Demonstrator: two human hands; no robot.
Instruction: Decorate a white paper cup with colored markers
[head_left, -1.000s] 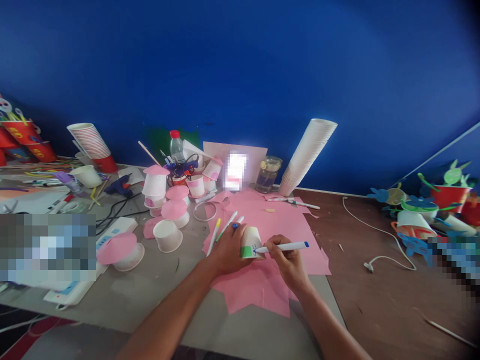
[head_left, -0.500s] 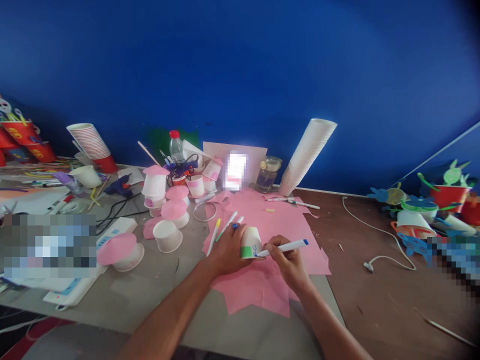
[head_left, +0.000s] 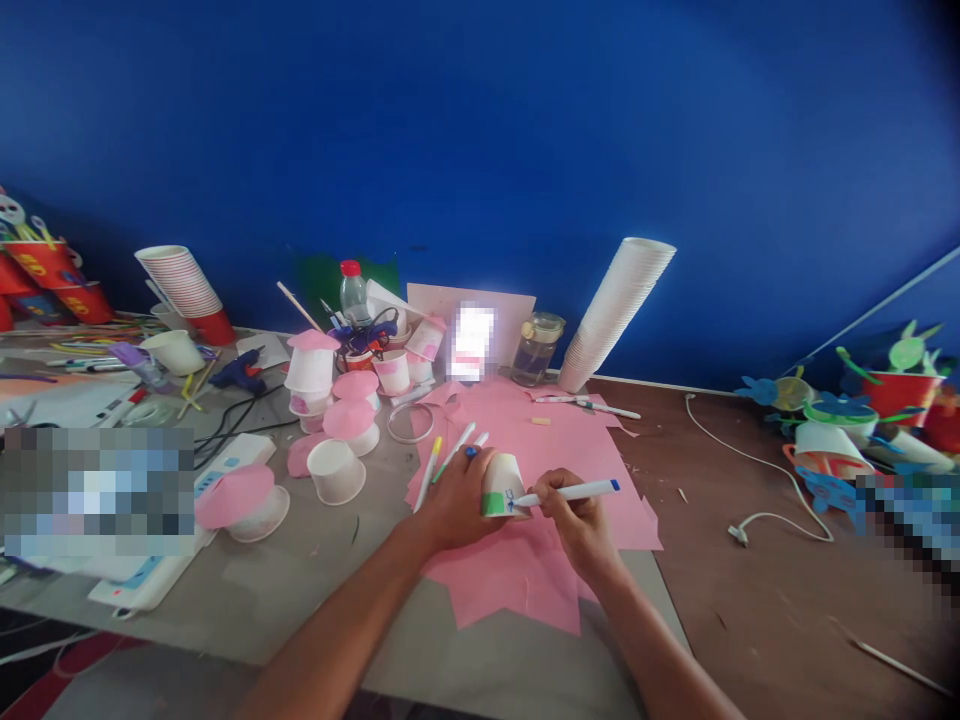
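Drawing step in hand, by the look of it: small blue marks on a white paper cup with a green band [head_left: 501, 490], upside down over the middle of a jagged pink paper sheet [head_left: 525, 590]. Left hand [head_left: 457, 497] spread around the cup's side, fingers wrapped on and steadying it, though whether the rim touches the paper, no way to tell from here. Right hand [head_left: 577, 522] in a tight pinch on a slim white marker with a blue end [head_left: 570, 491], tip right on the cup. Next move probably calls for more careful strokes, with the cup kept steady and maybe turned a bit for fresh surface.

Quick count, roughly: three loose markers [head_left: 454, 452] beside the left hand, three upside-down cups with pink paper tops, the nearest at far left [head_left: 247, 500], plus one bare upside-down white paper cup [head_left: 336, 472]. Also one tall stack of white paper cups [head_left: 615, 310] leaning at the back, one red-and-white cup stack [head_left: 180, 285], one glass jar [head_left: 536, 350], one plastic bottle with a red cap [head_left: 352, 295], and one blue glue gun [head_left: 244, 370] on the grey tabletop [head_left: 480, 660]
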